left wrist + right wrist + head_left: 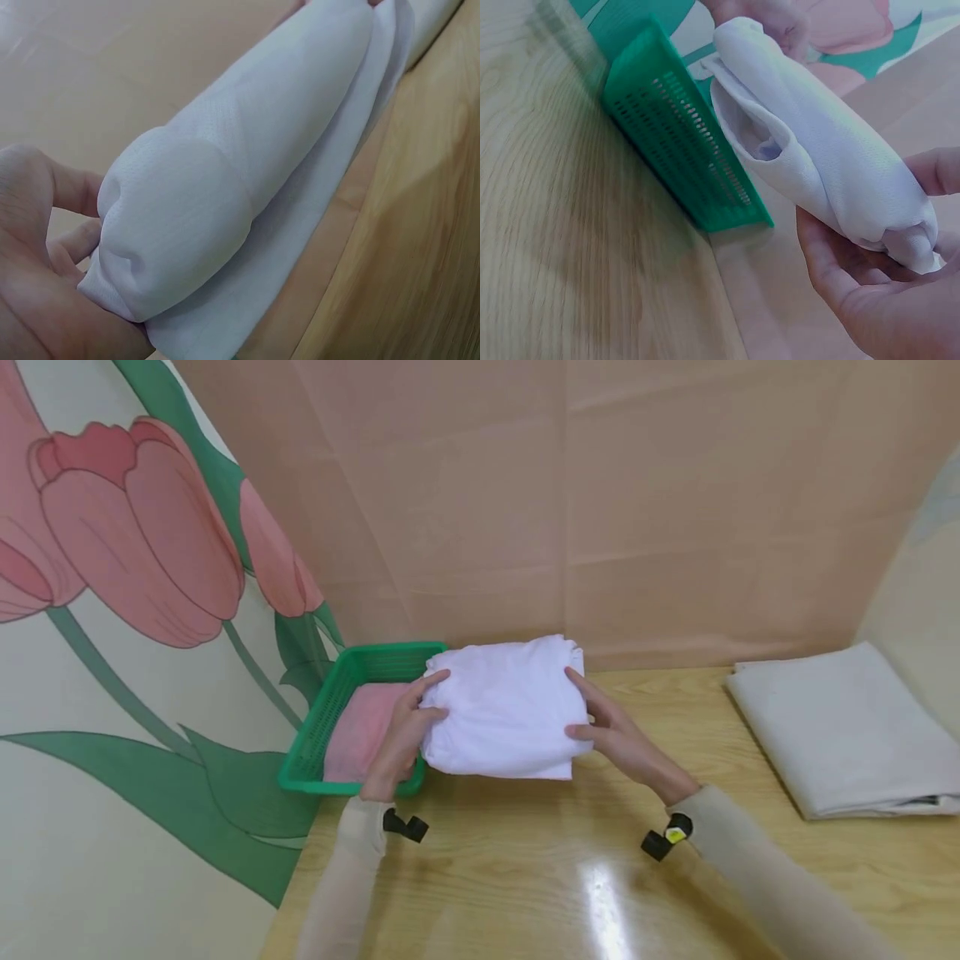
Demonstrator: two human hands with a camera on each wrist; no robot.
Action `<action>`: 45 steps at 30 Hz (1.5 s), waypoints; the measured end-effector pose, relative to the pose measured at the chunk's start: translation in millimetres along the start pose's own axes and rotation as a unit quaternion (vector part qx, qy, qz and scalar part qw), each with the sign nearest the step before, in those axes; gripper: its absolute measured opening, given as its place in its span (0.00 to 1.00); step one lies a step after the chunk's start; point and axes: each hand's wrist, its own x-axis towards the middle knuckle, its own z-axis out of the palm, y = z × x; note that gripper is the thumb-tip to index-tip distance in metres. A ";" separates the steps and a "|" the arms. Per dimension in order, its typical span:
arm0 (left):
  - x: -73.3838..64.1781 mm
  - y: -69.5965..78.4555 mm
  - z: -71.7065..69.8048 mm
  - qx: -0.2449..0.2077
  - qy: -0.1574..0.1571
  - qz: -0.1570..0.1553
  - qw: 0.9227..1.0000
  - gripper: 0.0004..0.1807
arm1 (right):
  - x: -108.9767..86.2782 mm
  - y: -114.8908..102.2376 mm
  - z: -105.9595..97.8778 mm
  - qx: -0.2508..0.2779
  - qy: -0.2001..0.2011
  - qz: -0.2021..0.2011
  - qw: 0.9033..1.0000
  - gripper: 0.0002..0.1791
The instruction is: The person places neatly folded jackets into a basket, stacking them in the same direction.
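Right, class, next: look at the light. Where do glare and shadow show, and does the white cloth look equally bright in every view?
Head view: a white glare streak on the table, the white cloth bright; left wrist view: the cloth duller and greyer; right wrist view: soft shadow on the table beside the green basket, the cloth faintly lilac.

The basket [671, 142] is green plastic, perforated, with a faint sheen. Inside it, the pink cloth [360, 731] appears matt. Right of the basket, the white cloth [506, 710] is matt and finely textured. Beneath the basket, the wood-grained table [480, 852] is smooth and glossy.
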 end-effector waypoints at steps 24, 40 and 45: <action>-0.6 2.9 -69.1 -0.060 0.048 -0.019 0.997 0.32 | 60.8 -4.7 48.6 0.076 -0.041 0.016 0.996 0.49; 5.4 -11.5 -118.2 -0.078 0.111 -0.054 0.989 0.34 | 113.6 11.3 94.8 0.082 -0.059 0.045 0.994 0.49; 4.8 -10.2 -137.0 -0.030 0.124 -0.066 0.990 0.33 | 129.7 15.0 110.6 0.089 -0.064 0.045 0.993 0.50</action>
